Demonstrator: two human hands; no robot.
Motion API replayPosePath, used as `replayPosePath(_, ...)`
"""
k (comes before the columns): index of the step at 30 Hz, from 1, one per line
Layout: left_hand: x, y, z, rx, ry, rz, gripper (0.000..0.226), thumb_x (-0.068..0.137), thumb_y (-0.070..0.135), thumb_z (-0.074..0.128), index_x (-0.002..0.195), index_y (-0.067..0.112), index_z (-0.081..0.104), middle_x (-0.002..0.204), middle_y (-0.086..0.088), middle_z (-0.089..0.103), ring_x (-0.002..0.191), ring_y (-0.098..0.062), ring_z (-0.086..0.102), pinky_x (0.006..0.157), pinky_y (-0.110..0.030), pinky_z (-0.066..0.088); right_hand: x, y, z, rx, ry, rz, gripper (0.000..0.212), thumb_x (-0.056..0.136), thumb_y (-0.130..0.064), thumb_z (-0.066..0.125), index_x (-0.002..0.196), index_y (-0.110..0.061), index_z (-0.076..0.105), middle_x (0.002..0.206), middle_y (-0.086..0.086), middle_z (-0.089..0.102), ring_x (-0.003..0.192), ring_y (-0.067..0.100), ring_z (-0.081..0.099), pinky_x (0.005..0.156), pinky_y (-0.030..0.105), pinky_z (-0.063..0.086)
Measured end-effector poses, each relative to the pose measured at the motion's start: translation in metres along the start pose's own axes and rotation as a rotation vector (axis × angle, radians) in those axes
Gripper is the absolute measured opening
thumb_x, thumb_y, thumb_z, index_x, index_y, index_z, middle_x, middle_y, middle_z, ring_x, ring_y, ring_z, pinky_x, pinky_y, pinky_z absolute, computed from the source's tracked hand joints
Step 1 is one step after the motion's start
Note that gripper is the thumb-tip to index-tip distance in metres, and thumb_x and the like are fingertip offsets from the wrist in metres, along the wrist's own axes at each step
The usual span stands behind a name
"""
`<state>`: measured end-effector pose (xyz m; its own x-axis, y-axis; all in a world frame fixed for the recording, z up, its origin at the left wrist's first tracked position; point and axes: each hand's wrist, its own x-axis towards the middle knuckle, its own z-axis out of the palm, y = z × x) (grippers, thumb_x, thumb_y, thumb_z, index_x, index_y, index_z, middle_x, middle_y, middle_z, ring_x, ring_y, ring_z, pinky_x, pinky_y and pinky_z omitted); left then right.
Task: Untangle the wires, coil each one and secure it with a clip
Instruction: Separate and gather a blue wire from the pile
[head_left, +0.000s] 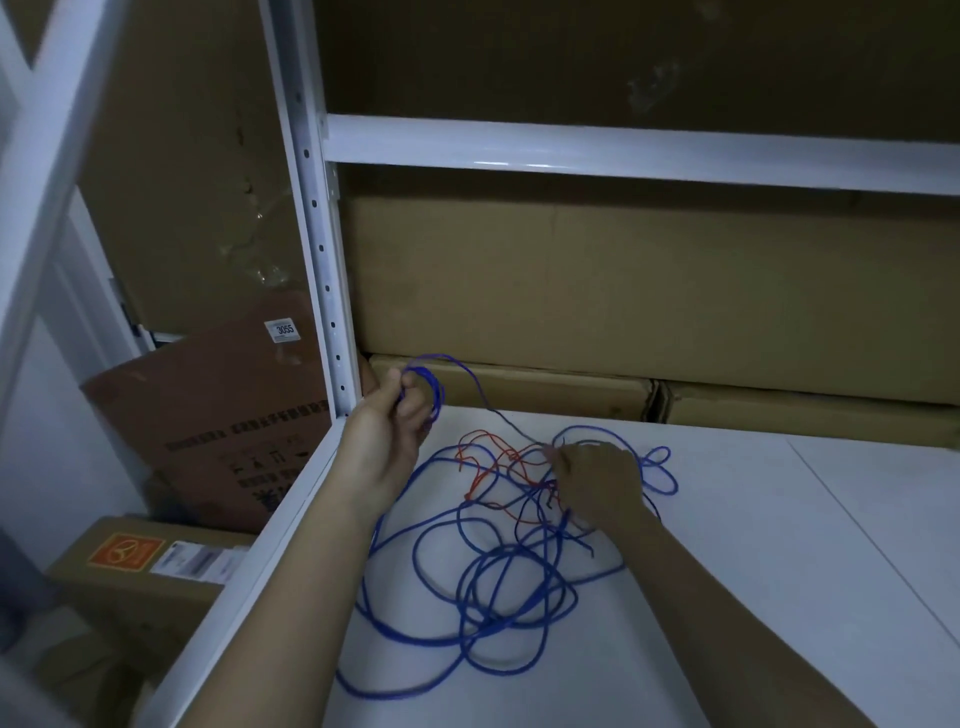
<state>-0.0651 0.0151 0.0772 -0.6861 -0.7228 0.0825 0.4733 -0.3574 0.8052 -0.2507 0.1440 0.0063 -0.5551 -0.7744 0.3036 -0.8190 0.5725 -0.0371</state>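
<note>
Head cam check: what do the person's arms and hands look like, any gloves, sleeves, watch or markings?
Both forearms are bare as far as the frame shows, with no sleeves in view. The left hand and right hand wear no gloves. No watch, bracelet or ring can be made out on either wrist or hand, and no tags or markings show, though the lighting is dim.

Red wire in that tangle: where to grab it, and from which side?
Grip the red wire at its far-left loops, coming from above on the left. There it lies fairly bare on the white shelf, while toward the right it runs under blue wire strands and the right hand. The left hand is busy holding a small blue coil.
</note>
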Motion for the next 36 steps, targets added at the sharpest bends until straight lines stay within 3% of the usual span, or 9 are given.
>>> replayPosePath(3,0.006,0.005,-0.004,-0.268,0.054,0.017,0.028,0.105,0.031,0.028,0.089,0.022,0.049,0.060,0.014,0.057,0.053,-0.001,0.051,0.075,-0.020,0.034,-0.011,-0.014,0.005,-0.150,0.031,-0.183,0.049,0.103,-0.041,0.028,0.084,-0.018,0.067,0.076,0.005,0.062,0.071,0.025,0.052,0.066,0.033,0.034)
replayPosePath(7,0.023,0.009,-0.013,-0.314,0.172,0.085,0.035,0.107,0.027,0.022,0.128,0.011,0.045,0.097,0.001,0.074,0.086,-0.004,0.070,0.086,-0.019,0.047,-0.031,-0.019,0.028,-0.044,0.362,-0.501,0.040,0.094,-0.037,0.041,0.079,-0.023,0.076,0.062,0.000,0.062,0.061,0.023,0.055,0.061,0.029,0.038)
replayPosePath(11,0.024,0.001,-0.008,0.254,0.339,0.210,0.026,0.107,0.019,0.023,0.092,0.017,0.045,0.116,-0.006,0.062,0.103,-0.013,0.065,0.103,-0.030,0.043,-0.047,-0.024,0.023,0.095,0.483,-0.659,0.038,0.100,-0.035,0.038,0.100,-0.019,0.073,0.070,-0.001,0.061,0.067,0.022,0.051,0.065,0.033,0.035)
replayPosePath(16,0.018,-0.023,-0.018,0.941,0.298,0.235,0.035,0.106,0.025,0.026,0.131,0.006,0.042,0.123,-0.002,0.051,0.128,-0.014,0.037,0.116,-0.035,0.018,-0.057,-0.026,-0.005,0.170,0.605,-0.713,0.039,0.102,-0.031,0.039,0.091,-0.013,0.071,0.070,0.002,0.058,0.067,0.022,0.048,0.066,0.032,0.028)
replayPosePath(22,0.004,-0.047,-0.022,1.405,-0.068,0.214,0.031,0.106,0.022,0.022,0.116,0.016,0.051,0.095,0.007,0.061,0.117,0.004,0.043,0.114,-0.037,-0.018,-0.052,-0.016,-0.035,0.267,0.774,-0.625,0.018,0.102,-0.027,0.042,0.097,-0.015,0.055,0.068,0.006,0.059,0.064,0.023,0.045,0.061,0.034,0.031)
replayPosePath(26,-0.010,-0.056,-0.020,1.295,-0.254,0.113,0.034,0.106,0.022,0.025,0.080,0.020,0.047,0.070,0.012,0.059,0.081,0.013,0.054,0.116,-0.034,0.007,-0.038,-0.010,-0.053,0.426,0.860,-0.438,0.028,0.104,-0.027,0.037,0.096,-0.013,0.060,0.072,0.009,0.061,0.069,0.023,0.047,0.062,0.035,0.035)
replayPosePath(28,-0.015,-0.058,-0.018,1.082,-0.309,0.048,0.036,0.106,0.022,0.029,0.077,0.012,0.047,0.065,0.006,0.058,0.067,-0.003,0.053,0.093,-0.031,0.036,-0.030,-0.011,-0.060,0.524,0.870,-0.340,0.034,0.102,-0.022,0.040,0.093,-0.004,0.068,0.078,0.011,0.066,0.075,0.020,0.051,0.068,0.030,0.039)
replayPosePath(32,-0.028,-0.052,-0.007,0.702,-0.280,-0.054,0.035,0.106,0.021,0.029,0.075,0.009,0.041,0.055,0.003,0.037,0.054,-0.008,0.036,0.070,-0.023,0.045,-0.014,-0.012,-0.072,0.815,0.616,-0.158,0.026,0.099,-0.016,0.047,0.096,-0.003,0.069,0.080,-0.018,0.064,0.072,-0.008,0.052,0.067,0.005,0.034)
replayPosePath(36,-0.031,-0.041,0.001,0.589,-0.196,-0.028,0.044,0.105,0.031,0.024,0.072,0.010,0.045,0.052,0.008,0.031,0.050,-0.007,0.028,0.056,-0.019,0.030,-0.008,-0.007,-0.070,0.870,0.352,-0.016,0.018,0.100,-0.017,0.048,0.104,-0.019,0.065,0.069,-0.001,0.060,0.055,0.012,0.046,0.053,0.024,0.035)
